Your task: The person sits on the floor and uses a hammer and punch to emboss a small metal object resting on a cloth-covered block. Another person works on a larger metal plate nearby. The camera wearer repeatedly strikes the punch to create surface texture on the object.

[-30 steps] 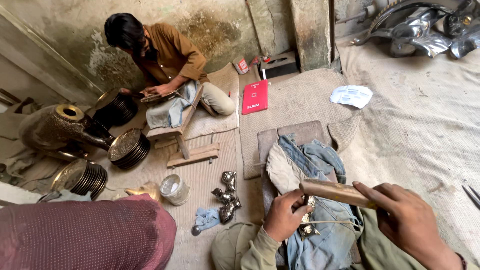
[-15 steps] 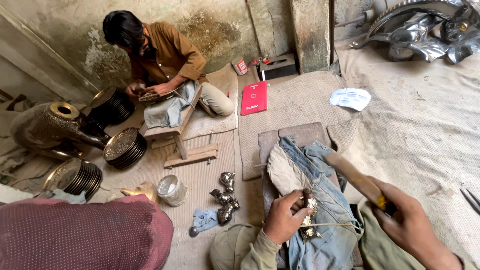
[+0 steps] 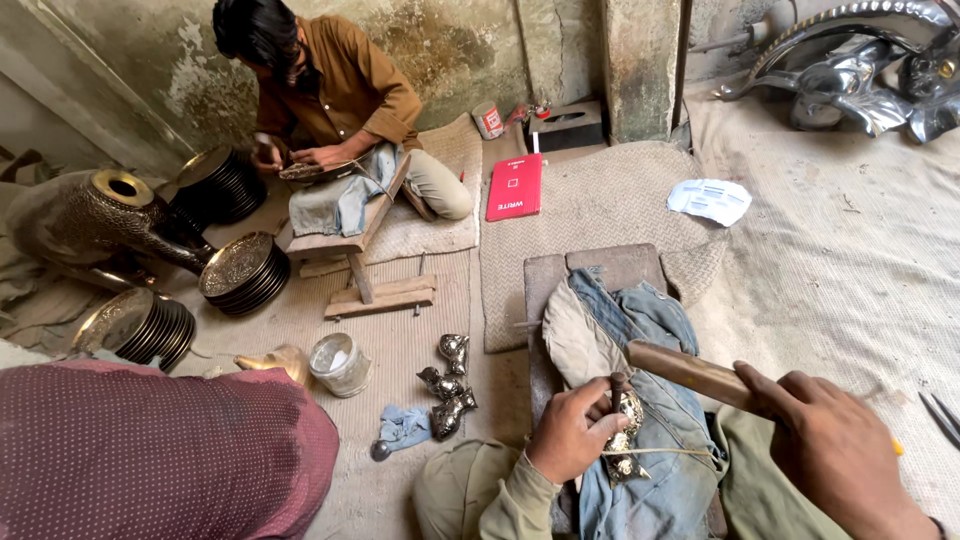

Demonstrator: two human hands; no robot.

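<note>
Head view: L hand [image 3: 572, 432] closed around a small ornate metal piece [image 3: 627, 420], pinning it, along with a thin rod [image 3: 655, 452], on the denim cloth [image 3: 640, 330] over the wooden block [image 3: 600, 268] on the floor. R hand [image 3: 835, 455] gripping a wooden-handled tool [image 3: 690, 368], handle angled up-left, its end just above the metal piece. Similar metal pieces [image 3: 445, 385] lie on the mat, left of the block. Opp. side: seated person in brown shirt [image 3: 345, 80]; stacked dark plates [image 3: 245, 270] nearby.
</note>
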